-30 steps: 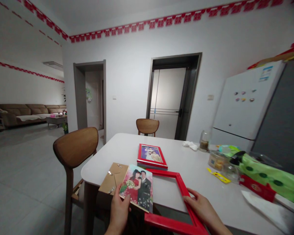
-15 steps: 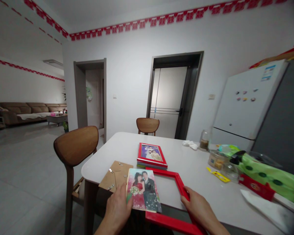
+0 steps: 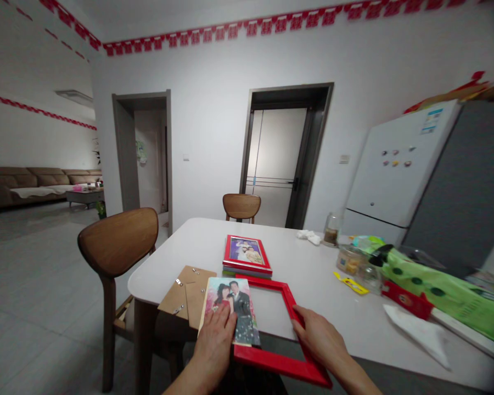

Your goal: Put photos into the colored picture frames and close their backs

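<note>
A printed photo of a couple [image 3: 243, 314] lies over the left part of an empty red frame [image 3: 271, 359] at the table's near edge. My left hand [image 3: 218, 334] rests flat on the photo's lower left, fingers stretched out. My right hand [image 3: 319, 337] grips the right side of the red frame, fingers wrapped round it. Brown backing boards with metal clips [image 3: 181, 296] lie left of the photo, partly under it. Behind them, a red framed picture [image 3: 247, 253] lies on top of another frame.
On the white table [image 3: 197, 241] at the right stand a glass jar [image 3: 331, 230], a plastic container [image 3: 349, 260], a yellow item [image 3: 352, 283], a green bag [image 3: 448, 291] and white paper [image 3: 417, 334]. Wooden chairs [image 3: 121, 241] stand left and behind.
My left hand has moved from the photo's left edge onto its face. The view has shifted slightly. My right hand still holds the frame.
</note>
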Motion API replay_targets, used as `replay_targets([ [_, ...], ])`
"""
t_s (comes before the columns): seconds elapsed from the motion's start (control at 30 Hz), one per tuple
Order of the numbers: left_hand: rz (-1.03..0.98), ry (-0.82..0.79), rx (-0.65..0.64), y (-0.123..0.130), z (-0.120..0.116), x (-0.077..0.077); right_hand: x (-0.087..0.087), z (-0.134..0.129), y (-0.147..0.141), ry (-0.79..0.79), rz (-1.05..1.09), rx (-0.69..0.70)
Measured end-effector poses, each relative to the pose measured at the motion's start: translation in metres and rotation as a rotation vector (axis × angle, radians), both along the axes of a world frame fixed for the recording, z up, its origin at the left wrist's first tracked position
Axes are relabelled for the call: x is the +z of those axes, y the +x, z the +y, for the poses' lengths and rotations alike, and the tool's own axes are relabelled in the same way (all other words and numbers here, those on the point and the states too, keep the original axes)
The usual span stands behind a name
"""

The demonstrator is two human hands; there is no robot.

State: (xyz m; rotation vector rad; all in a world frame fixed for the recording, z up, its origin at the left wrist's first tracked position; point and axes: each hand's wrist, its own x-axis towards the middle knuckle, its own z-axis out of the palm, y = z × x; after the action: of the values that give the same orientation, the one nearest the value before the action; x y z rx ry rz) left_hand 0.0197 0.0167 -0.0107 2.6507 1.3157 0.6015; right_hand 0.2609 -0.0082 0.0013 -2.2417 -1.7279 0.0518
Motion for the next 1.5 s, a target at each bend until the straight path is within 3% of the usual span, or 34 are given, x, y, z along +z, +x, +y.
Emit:
replay_targets([
  [0.17,-0.061,0.056,0.013,-0.005,0.009,0.012,0.003,0.002,-0.003,0.031,0.008,-0.018],
  [0.3,-0.353,0.076,0.062,-0.019,0.018,0.039,0.014,0.001,-0.013,0.233,0.186,0.028],
  [0.37,-0.588,0.048,0.083,-0.022,0.019,0.051,0.021,0.000,-0.026,0.276,0.446,0.118],
  [0.47,-1.060,-0.172,0.047,-0.009,0.013,0.059,0.025,0.000,-0.053,0.121,0.974,0.133],
  [0.57,-1.501,-0.568,-0.028,0.019,0.000,0.049,0.022,0.002,-0.078,0.041,1.489,0.068],
  [0.67,-1.653,-0.756,-0.095,0.045,-0.010,0.032,0.020,0.005,-0.085,0.237,1.790,0.026],
  [0.77,-1.593,-0.755,-0.141,0.050,-0.012,0.023,0.022,0.007,-0.069,0.374,1.785,-0.012],
  [0.9,-1.411,-0.684,-0.068,0.037,0.001,0.022,0.022,0.008,-0.031,0.262,1.649,-0.061],
  [1.0,-1.119,-0.593,-0.034,0.030,0.006,0.019,0.015,0.012,-0.012,0.190,1.545,-0.068],
  [1.2,-0.547,-0.376,-0.042,0.026,-0.009,0.010,0.006,0.025,-0.010,0.123,1.350,-0.027],
  [1.33,-0.365,-0.355,-0.111,0.024,-0.014,0.007,0.004,0.036,-0.013,0.150,1.143,-0.014],
  [1.5,-0.283,-0.277,-0.172,0.022,-0.011,0.000,-0.001,0.048,-0.008,0.188,1.034,-0.033],
])
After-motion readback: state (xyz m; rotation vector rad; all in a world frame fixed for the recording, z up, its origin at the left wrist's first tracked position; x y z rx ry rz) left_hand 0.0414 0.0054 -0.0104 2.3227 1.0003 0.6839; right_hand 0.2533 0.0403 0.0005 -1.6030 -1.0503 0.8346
